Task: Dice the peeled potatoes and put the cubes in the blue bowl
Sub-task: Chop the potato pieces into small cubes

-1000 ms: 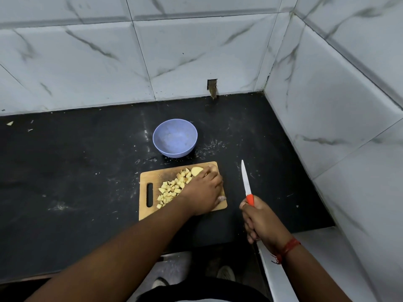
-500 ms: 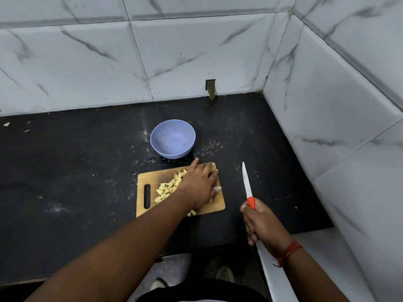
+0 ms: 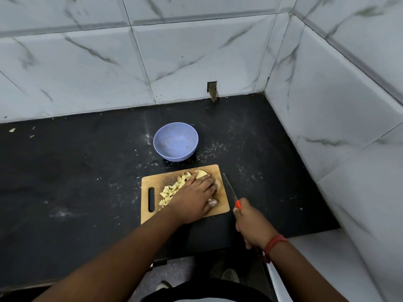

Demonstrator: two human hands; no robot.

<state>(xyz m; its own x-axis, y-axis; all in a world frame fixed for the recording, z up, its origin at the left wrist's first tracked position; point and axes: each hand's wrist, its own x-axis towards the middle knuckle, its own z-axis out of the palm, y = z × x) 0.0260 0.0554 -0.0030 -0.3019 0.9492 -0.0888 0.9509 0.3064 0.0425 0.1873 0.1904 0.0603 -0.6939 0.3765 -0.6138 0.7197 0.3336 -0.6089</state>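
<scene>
A wooden cutting board [image 3: 152, 211] lies on the black counter with a pile of pale potato cubes [image 3: 172, 189] on its middle. My left hand [image 3: 196, 196] lies over the board's right half, fingers curled round a peeled potato piece [image 3: 201, 173] at the far right corner. My right hand [image 3: 250, 223] grips the orange handle of a knife [image 3: 230, 189], whose blade points away along the board's right edge. The blue bowl [image 3: 175, 141] stands empty just behind the board.
The black counter [image 3: 65, 182] runs left, with white specks and small scraps near the back left. Marble-tiled walls close the back and right side. The counter's front edge is near my body, with floor and feet below.
My left hand has shifted on the board and now holds the potato piece at the far right corner. The knife has moved in closer to the board's right edge.
</scene>
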